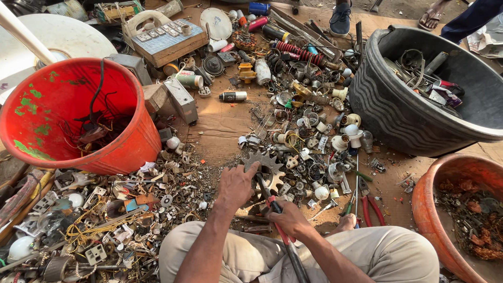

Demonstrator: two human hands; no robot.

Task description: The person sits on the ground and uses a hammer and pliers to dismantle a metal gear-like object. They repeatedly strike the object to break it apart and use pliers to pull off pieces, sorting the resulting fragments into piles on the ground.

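Scrap metal and small parts lay spread across flattened cardboard (220,123) on the ground in front of a seated person. Their left hand (237,184) pressed down on a toothed steel sprocket (266,169), fingers curled over its near edge and gripping it. The sprocket rested flat on the cardboard, just ahead of the person's knees. Their right hand (290,217) was clenched round the red handles of a long pair of pliers (277,220), whose dark nose reached forward to touch the sprocket beside the left hand. A second pair of red-handled pliers (371,207) lay loose to the right. A red bucket (112,149) holding tangled wires stood on the left, a large black tub (390,112) of scrap on the right, and an orange basin (429,209) of rusty bits at the near right.
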